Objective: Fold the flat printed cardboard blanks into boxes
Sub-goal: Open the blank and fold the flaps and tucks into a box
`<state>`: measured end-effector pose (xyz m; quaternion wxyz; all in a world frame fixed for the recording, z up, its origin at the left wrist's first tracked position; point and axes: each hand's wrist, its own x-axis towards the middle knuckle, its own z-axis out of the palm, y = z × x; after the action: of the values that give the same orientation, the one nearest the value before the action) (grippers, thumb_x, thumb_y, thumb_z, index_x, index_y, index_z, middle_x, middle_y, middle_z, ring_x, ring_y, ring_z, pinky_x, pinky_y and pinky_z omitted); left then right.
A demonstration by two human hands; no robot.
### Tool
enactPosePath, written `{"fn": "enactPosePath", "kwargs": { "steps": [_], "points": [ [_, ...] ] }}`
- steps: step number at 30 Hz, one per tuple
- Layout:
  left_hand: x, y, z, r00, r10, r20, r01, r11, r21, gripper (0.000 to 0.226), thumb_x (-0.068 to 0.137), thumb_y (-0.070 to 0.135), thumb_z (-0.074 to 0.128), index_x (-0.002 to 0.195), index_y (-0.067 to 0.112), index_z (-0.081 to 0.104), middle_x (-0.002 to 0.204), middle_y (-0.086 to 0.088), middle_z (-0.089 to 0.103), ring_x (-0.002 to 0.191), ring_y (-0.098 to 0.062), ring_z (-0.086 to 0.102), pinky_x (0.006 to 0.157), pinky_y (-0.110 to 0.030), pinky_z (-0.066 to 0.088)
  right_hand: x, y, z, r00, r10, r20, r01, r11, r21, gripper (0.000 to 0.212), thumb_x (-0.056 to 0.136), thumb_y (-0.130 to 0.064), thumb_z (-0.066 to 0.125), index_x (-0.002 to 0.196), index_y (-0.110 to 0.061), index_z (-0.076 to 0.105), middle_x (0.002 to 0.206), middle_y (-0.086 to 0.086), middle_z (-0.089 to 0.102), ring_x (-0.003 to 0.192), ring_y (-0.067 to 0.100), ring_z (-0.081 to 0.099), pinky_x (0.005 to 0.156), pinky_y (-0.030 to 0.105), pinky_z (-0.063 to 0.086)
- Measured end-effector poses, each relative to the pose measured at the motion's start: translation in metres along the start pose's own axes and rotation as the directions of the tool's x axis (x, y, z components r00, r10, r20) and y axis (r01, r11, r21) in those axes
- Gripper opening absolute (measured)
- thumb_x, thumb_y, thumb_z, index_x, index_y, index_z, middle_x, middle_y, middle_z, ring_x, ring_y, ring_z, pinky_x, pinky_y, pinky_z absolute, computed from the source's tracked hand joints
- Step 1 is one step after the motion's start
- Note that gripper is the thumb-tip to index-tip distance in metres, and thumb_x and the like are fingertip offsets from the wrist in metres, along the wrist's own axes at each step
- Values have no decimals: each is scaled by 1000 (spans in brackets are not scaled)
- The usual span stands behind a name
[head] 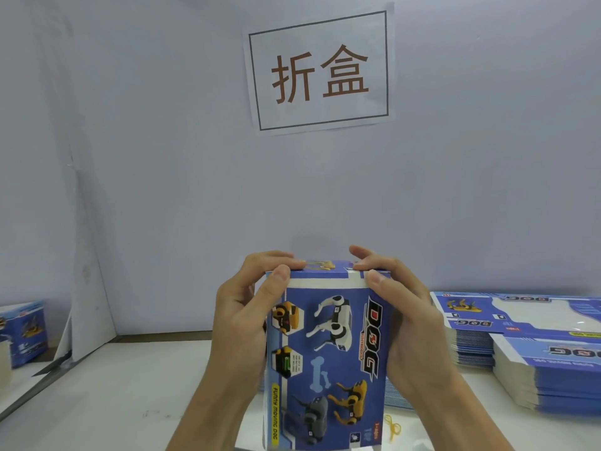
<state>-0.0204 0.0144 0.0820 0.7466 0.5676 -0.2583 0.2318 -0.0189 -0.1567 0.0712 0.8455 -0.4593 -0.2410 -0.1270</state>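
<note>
Right now the box (325, 356) stands upright between both hands, held above the white table (130, 402), its long axis running top to bottom with the printed dog panel facing the camera. The left hand (247, 317) grips the left wall, thumb on the front top corner and fingers curled over the top flap. The right hand (403, 317) mirrors it on the right wall, thumb at the top edge and fingers over the flap. The flap lies directly under both sets of fingertips, so pressing it home probably needs only a downward push; whether its tuck is fully seated cannot be told. Stacks of flat blanks (527, 346) lie near the right hand; a finished box (26, 333) sits far left.
</note>
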Motion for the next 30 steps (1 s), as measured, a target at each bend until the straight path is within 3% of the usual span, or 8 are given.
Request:
{"fn": "enactPosePath", "kwargs": {
  "steps": [4, 7, 11, 15, 19, 21, 25, 30],
  "points": [
    [-2, 0, -7, 992, -4, 123, 11, 998, -56, 41, 70, 56, 83, 92, 22, 78, 123, -1, 64, 115, -27, 66, 67, -32, 61, 1, -1, -1, 1000, 30, 1, -30, 999, 15, 10, 72, -21, 65, 75, -18, 75, 126, -3, 69, 92, 28, 75, 64, 34, 63],
    [-4, 1, -9, 978, 20, 209, -31, 998, 52, 44, 68, 59, 82, 101, 32, 74, 133, 6, 59, 124, -27, 60, 69, -41, 62, 3, -3, -5, 1000, 18, 14, -18, 1000, 5, 9, 77, -23, 66, 80, -22, 74, 130, -4, 67, 99, 28, 74, 67, 36, 63],
    [-4, 3, -1, 981, 113, 158, -146, 965, 219, 40, 73, 67, 74, 101, 39, 72, 127, 10, 62, 115, -25, 65, 69, -49, 62, 3, -5, -11, 996, -4, 93, 6, 1000, -13, 19, 78, -16, 66, 90, -28, 75, 135, -7, 64, 107, 33, 72, 71, 41, 63],
    [-4, 0, 0, 983, 147, 109, -169, 958, 233, 17, 81, 43, 70, 96, 35, 74, 122, 8, 65, 109, -30, 67, 69, -54, 61, 5, -5, -10, 996, -7, 92, 12, 998, -55, 9, 77, -16, 72, 82, -22, 73, 135, -5, 64, 103, 37, 72, 67, 40, 62],
    [-6, -1, 1, 987, 122, 103, -140, 974, 178, 31, 78, 49, 72, 96, 23, 74, 122, 5, 65, 116, -30, 64, 69, -58, 60, 5, -3, -10, 999, -18, 40, 20, 999, -46, 8, 74, -11, 75, 72, -19, 74, 132, 1, 65, 101, 36, 72, 64, 40, 62],
    [-7, -1, 2, 986, 113, 121, -133, 977, 168, 34, 79, 52, 74, 100, 24, 73, 127, 6, 62, 120, -30, 62, 69, -54, 62, 5, -3, -9, 999, -35, 39, 37, 998, -56, 6, 71, -16, 79, 73, -19, 75, 131, 1, 66, 100, 35, 72, 64, 38, 62],
    [-7, -5, 2, 987, 107, 115, -123, 982, 140, 15, 81, 22, 69, 95, 24, 73, 126, 6, 62, 121, -30, 62, 67, -43, 63, 6, -3, -9, 998, -45, 38, 47, 997, -67, 6, 72, -17, 80, 76, -19, 76, 129, 1, 66, 99, 32, 73, 64, 36, 61],
    [-4, -8, 2, 987, 151, 62, -161, 959, 234, 21, 78, 42, 78, 94, 29, 73, 121, 7, 66, 115, -25, 65, 71, -44, 63, 8, -1, -8, 999, -53, 12, 54, 993, -102, 14, 67, -31, 76, 79, -25, 79, 131, -7, 67, 114, 27, 68, 69, 37, 62]
  ]
}}
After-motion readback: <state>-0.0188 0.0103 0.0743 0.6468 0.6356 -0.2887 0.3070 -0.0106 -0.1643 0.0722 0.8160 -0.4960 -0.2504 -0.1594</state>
